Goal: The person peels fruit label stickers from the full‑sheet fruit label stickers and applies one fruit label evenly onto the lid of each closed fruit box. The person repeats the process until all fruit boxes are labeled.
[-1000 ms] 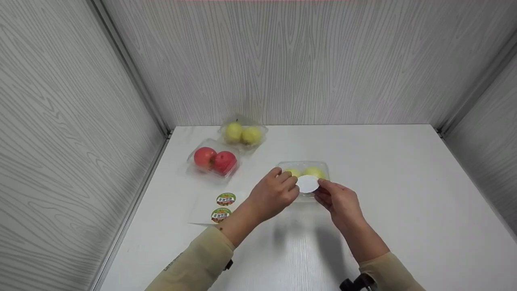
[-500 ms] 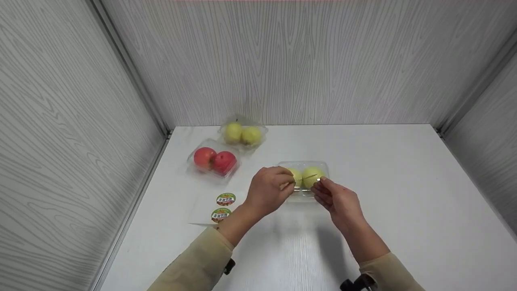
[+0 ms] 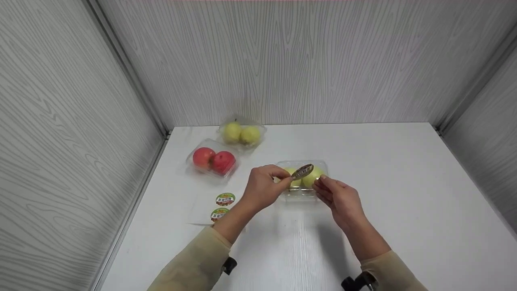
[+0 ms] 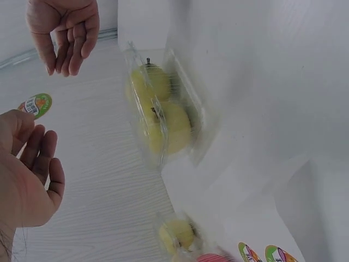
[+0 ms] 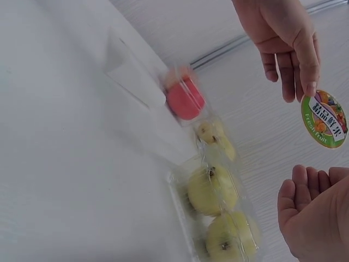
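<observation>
While both beige sleeves [image 3: 194, 258] reach in from the near edge, a black wrist mount [image 3: 230, 265] shows at each cuff. Near left: white backing sheet [image 3: 204, 208] lying on the white table [image 3: 404, 210], bearing two round printed stickers [image 3: 225, 199], the nearer one partly covered by the left forearm. Left hand [image 3: 263, 188]: thumb and index finger pinch one oval "Fresh fruit" label [image 5: 325, 119] at its edge; label tilted, raised clear of the box beyond it. Right hand [image 3: 338, 199]: to the right of the label, apart from it, fingers loosely bent, narrow gap to the thumb, holding nothing. Centre, just beyond the hands: clear clamshell box [image 3: 301, 197] with two yellow-green fruits [image 4: 169, 128]. Farther left: clear box of two red fruits [image 3: 223, 162]. Farthest, by the back wall [image 3: 323, 60]: another box, two yellow-green fruits [image 3: 250, 135].
</observation>
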Tool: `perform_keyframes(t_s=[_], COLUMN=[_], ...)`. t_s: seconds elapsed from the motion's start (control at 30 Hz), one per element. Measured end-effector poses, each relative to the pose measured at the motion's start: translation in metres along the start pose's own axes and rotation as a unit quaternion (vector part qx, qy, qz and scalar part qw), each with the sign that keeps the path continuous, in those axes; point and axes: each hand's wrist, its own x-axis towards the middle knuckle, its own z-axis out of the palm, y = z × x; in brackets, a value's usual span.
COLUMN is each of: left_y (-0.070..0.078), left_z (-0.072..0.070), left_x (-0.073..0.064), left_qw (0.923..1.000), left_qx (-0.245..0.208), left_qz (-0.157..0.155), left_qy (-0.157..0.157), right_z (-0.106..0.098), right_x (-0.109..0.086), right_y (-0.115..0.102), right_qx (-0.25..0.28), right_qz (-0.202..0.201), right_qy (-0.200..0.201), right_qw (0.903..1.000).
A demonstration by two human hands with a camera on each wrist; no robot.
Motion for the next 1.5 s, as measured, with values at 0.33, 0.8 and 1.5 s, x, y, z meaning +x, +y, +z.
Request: perform_keyframes(t_s=[0.33,0.8,1.5], left_y=[0.000,0.000,-0.009], left_z=[-0.005,-0.007,0.019], left_x=[0.006,0.013,0.025], left_qw=[0.9980,0.9918,0.9952], left_qx=[-0.010,-0.001,0.007], left_qz=[-0.025,-0.054,-0.097], left_qy=[-0.056,-0.116,-0.011], right_z=[-0.014,-0.017,-0.002], right_x=[0.017,0.026,0.022], right_y=[-0.015,-0.026,-0.013], right_qx=[-0.122,-0.363,-0.354], right_qz=[-0.115,-0.220,-0.242], right_qy=[-0.019,-0.107,0.021], right_qw=[0.9856,0.8991,0.9031])
